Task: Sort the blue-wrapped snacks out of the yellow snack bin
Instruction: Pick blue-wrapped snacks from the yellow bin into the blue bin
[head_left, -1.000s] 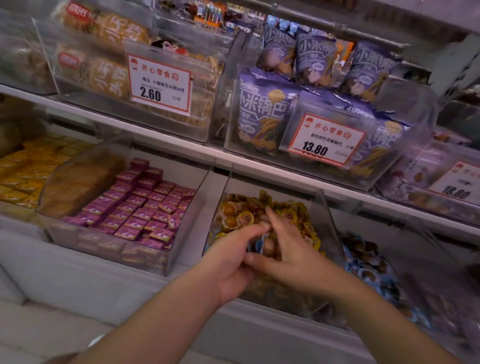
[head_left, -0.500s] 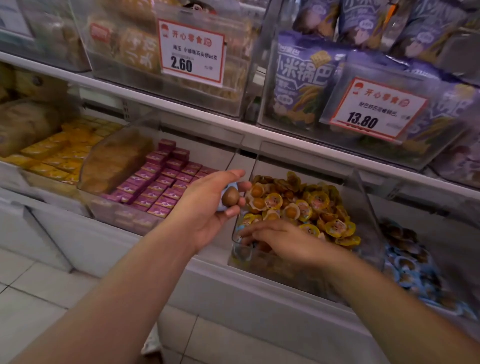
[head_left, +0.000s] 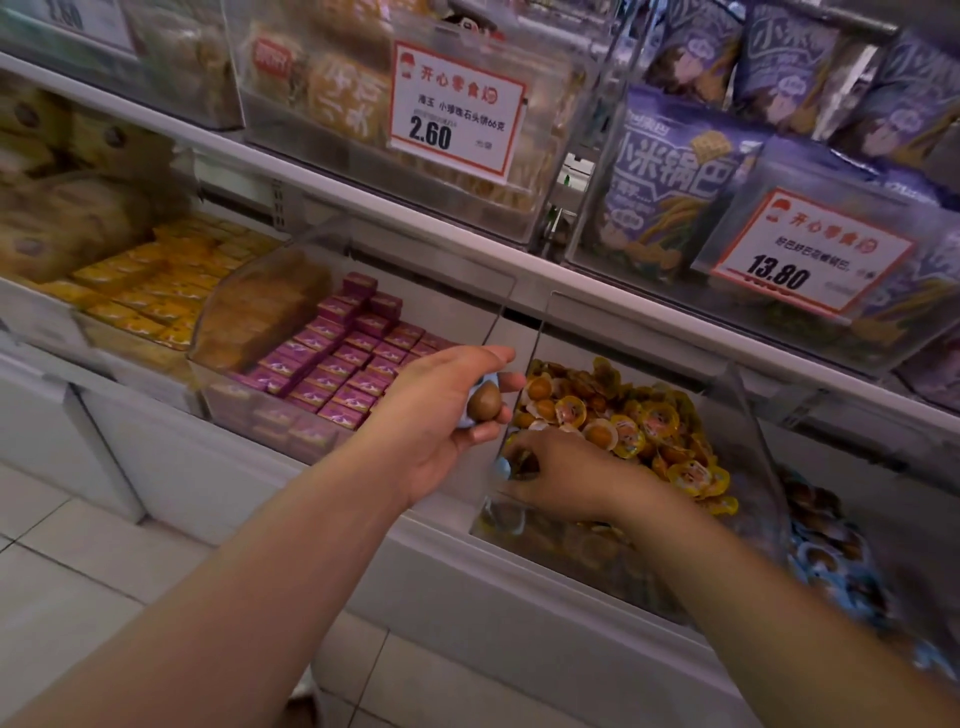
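Beside the yellow snack bin (head_left: 748, 415), left grip (head_left: 441, 415) clasps blue-wrapped snack (head_left: 484, 402); right grip (head_left: 556, 475) pinches another

A white lower shelf (head_left: 291, 470) carries clear bins side by side: yellow snack bin (head_left: 748, 447), pink-box bin (head_left: 249, 410), blue-wrapped snack bin (head_left: 883, 530).

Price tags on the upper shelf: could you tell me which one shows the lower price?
The left price tag, reading 2.60, on the bin of tan packets; the right tag reads 13.80 on the purple bags' bin.
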